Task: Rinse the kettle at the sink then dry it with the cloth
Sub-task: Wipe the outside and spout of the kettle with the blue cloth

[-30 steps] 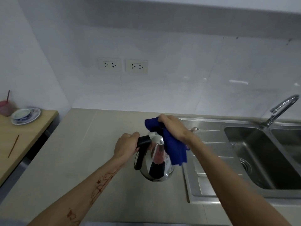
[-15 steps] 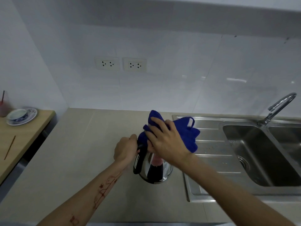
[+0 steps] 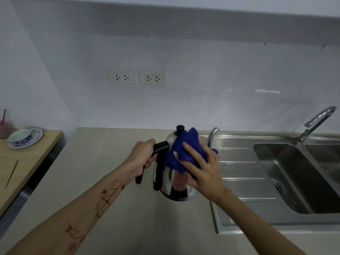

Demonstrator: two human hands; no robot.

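Note:
A shiny steel kettle (image 3: 175, 187) with a black handle and a black lid knob is held upright over the beige counter, just left of the sink's draining board. My left hand (image 3: 142, 156) grips the black handle. My right hand (image 3: 201, 169) presses a blue cloth (image 3: 181, 150) flat against the kettle's upper side, fingers spread over it. The cloth hides most of the lid and upper body. The kettle's thin curved spout (image 3: 212, 136) sticks up behind my right hand.
A steel sink (image 3: 287, 183) with a draining board lies to the right, and a curved tap (image 3: 312, 124) stands at its back. At the left, a wooden table (image 3: 24, 172) carries a cup on a saucer (image 3: 24, 138), a pink drink and a thin stick. Two wall sockets (image 3: 136, 77) sit above the counter.
The kettle has been turned upright and raised, so its knob and spout now show. My right hand slid the cloth from the top down onto the kettle's side.

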